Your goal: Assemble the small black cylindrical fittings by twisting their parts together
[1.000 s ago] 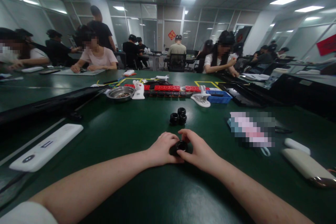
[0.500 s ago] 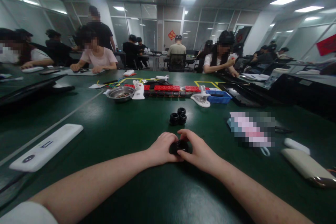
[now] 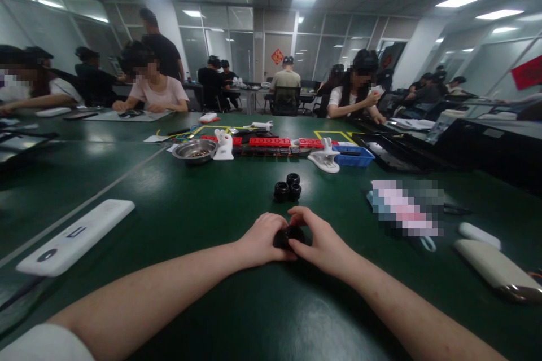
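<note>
A hollow black round part (image 3: 293, 233) rests at the table's near middle, between my two hands. My left hand (image 3: 263, 240) is closed around its left side, with the thumb along the near edge. From the right, my right hand (image 3: 320, 241) curves its fingers and thumb over the opposite rim. My fingers hide much of the part's outer wall. Just beyond my fingertips, three similar black round parts (image 3: 288, 188) stand grouped together, with ringed sides and open tops.
A metal bowl (image 3: 195, 152) of small pieces, white clips (image 3: 324, 158), red strips (image 3: 270, 142) and a blue basket (image 3: 353, 156) line the table's middle. A white power strip (image 3: 78, 237) lies left; a beige device (image 3: 493, 268) lies right. Co-workers sit across the table.
My right hand has shifted slightly around the part's rim, while my left hand has barely moved. At far left, a dark panel has been lowered and moved left beside a co-worker.
</note>
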Demonstrator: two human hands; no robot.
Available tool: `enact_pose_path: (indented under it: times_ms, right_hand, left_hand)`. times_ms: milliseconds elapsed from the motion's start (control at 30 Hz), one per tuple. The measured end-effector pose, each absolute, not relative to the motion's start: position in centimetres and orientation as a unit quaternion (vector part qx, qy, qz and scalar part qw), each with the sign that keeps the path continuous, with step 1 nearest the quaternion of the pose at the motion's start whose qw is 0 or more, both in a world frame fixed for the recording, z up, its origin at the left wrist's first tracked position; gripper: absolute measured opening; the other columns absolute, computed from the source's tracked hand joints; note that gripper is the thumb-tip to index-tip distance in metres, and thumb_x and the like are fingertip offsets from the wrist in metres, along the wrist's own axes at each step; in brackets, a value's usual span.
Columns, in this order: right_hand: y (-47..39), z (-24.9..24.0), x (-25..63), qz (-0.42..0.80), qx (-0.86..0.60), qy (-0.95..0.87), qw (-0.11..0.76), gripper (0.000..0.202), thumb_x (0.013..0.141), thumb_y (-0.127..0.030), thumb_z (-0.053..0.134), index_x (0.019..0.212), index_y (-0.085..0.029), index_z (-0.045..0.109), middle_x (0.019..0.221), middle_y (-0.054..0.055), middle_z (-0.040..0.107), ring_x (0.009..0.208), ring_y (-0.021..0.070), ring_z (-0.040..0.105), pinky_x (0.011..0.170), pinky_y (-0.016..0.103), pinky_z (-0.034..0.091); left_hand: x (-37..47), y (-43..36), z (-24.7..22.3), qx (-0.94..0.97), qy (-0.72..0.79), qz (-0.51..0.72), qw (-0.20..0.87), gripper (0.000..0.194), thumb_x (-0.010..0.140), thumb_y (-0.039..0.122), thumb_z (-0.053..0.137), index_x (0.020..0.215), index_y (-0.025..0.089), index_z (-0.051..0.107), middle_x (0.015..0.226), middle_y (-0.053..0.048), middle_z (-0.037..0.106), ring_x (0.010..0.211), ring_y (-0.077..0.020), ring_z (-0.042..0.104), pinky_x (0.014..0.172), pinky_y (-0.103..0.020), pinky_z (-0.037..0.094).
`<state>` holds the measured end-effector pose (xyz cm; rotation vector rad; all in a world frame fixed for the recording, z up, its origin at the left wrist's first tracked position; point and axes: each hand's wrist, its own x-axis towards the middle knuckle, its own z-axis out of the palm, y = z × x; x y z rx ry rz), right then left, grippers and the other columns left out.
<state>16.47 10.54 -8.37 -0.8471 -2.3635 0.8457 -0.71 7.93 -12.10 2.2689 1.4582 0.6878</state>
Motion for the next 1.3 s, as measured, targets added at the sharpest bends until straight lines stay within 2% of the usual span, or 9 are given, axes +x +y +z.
enact_pose_path:
  times_ms: [100, 200, 367, 467, 600, 700, 833, 1067, 1300]
  right_hand:
    - [10.31, -8.10, 16.55, 0.314, -0.290, -0.872, 0.237, 0.050, 0.066, -0.004, 0.051, 0.113, -0.017, 0.040, 0.108, 0.008, 0.053, 0.102, 0.0188, 0.050, 0.091, 0.036, 0.038]
    - [10.39, -8.38, 16.59, 0.283, -0.309, -0.876, 0.240, 0.048, 0.069, -0.014, 0.057, 0.115, -0.015, 0.041, 0.113, 0.011, 0.051, 0.106, 0.0218, 0.047, 0.092, 0.040, 0.037]
    - [10.72, -8.81, 16.43, 0.261, -0.341, -0.869, 0.247, 0.047, 0.068, -0.024, 0.063, 0.110, -0.015, 0.045, 0.098, 0.008, 0.054, 0.094, 0.0219, 0.052, 0.083, 0.039, 0.043]
    - [10.67, -8.53, 16.42, 0.277, -0.327, -0.871, 0.239, 0.043, 0.067, -0.017, 0.061, 0.108, -0.015, 0.045, 0.094, 0.006, 0.055, 0.089, 0.0199, 0.054, 0.080, 0.036, 0.045]
    - [10.51, -8.29, 16.67, 0.297, -0.282, -0.879, 0.244, 0.050, 0.066, -0.006, 0.053, 0.113, -0.017, 0.041, 0.108, 0.008, 0.053, 0.101, 0.0200, 0.050, 0.090, 0.038, 0.039]
    - [10.57, -8.47, 16.75, 0.273, -0.291, -0.880, 0.257, 0.048, 0.068, -0.013, 0.057, 0.114, -0.018, 0.042, 0.110, 0.009, 0.052, 0.104, 0.0230, 0.048, 0.090, 0.042, 0.038]
    - [10.79, -8.71, 16.59, 0.253, -0.332, -0.869, 0.265, 0.049, 0.066, -0.024, 0.065, 0.110, -0.016, 0.045, 0.096, 0.007, 0.054, 0.093, 0.0226, 0.052, 0.082, 0.040, 0.043]
    - [10.34, -8.02, 16.76, 0.294, -0.269, -0.884, 0.245, 0.049, 0.066, -0.005, 0.051, 0.112, -0.019, 0.042, 0.105, 0.007, 0.054, 0.099, 0.0196, 0.051, 0.090, 0.037, 0.039]
    - [10.75, -8.09, 16.67, 0.240, -0.331, -0.875, 0.258, 0.051, 0.066, -0.024, 0.065, 0.112, -0.017, 0.043, 0.095, 0.006, 0.054, 0.093, 0.0223, 0.052, 0.082, 0.039, 0.043]
  left_hand:
    - [-0.78, 8.00, -12.30, 0.804, 0.513, 0.244, 0.175, 0.047, 0.058, 0.046, 0.070, 0.089, 0.015, 0.052, 0.092, -0.006, 0.055, 0.089, -0.0234, 0.049, 0.081, -0.037, 0.040]
    - [-0.77, 8.10, -12.51, 0.806, 0.510, 0.248, 0.167, 0.046, 0.058, 0.045, 0.071, 0.087, 0.015, 0.052, 0.092, -0.006, 0.055, 0.090, -0.0234, 0.049, 0.081, -0.036, 0.040]
    - [-0.67, 8.15, -12.57, 0.807, 0.510, 0.249, 0.162, 0.047, 0.056, 0.047, 0.071, 0.087, 0.016, 0.052, 0.091, -0.005, 0.055, 0.087, -0.0228, 0.049, 0.079, -0.036, 0.040]
    - [-0.73, 8.09, -12.42, 0.807, 0.509, 0.246, 0.169, 0.047, 0.057, 0.046, 0.071, 0.089, 0.016, 0.053, 0.092, -0.005, 0.055, 0.088, -0.0227, 0.049, 0.079, -0.035, 0.040]
    - [-0.85, 8.06, -12.27, 0.804, 0.513, 0.243, 0.177, 0.048, 0.059, 0.047, 0.069, 0.092, 0.016, 0.052, 0.094, -0.006, 0.055, 0.091, -0.0235, 0.049, 0.082, -0.037, 0.039]
    - [-0.82, 8.07, -12.24, 0.805, 0.511, 0.245, 0.174, 0.048, 0.058, 0.048, 0.070, 0.089, 0.015, 0.052, 0.096, -0.007, 0.055, 0.092, -0.0240, 0.048, 0.083, -0.037, 0.039]
    - [-0.68, 8.03, -12.17, 0.803, 0.514, 0.246, 0.173, 0.046, 0.056, 0.046, 0.072, 0.084, 0.017, 0.052, 0.093, -0.005, 0.055, 0.089, -0.0237, 0.049, 0.080, -0.037, 0.040]
    - [-0.76, 8.01, -12.15, 0.798, 0.516, 0.246, 0.189, 0.051, 0.058, 0.046, 0.070, 0.097, 0.017, 0.052, 0.095, -0.005, 0.055, 0.092, -0.0242, 0.049, 0.083, -0.038, 0.039]
    - [-0.77, 8.06, -12.36, 0.805, 0.509, 0.252, 0.172, 0.047, 0.056, 0.049, 0.071, 0.084, 0.016, 0.052, 0.092, -0.005, 0.055, 0.089, -0.0236, 0.049, 0.081, -0.037, 0.040]
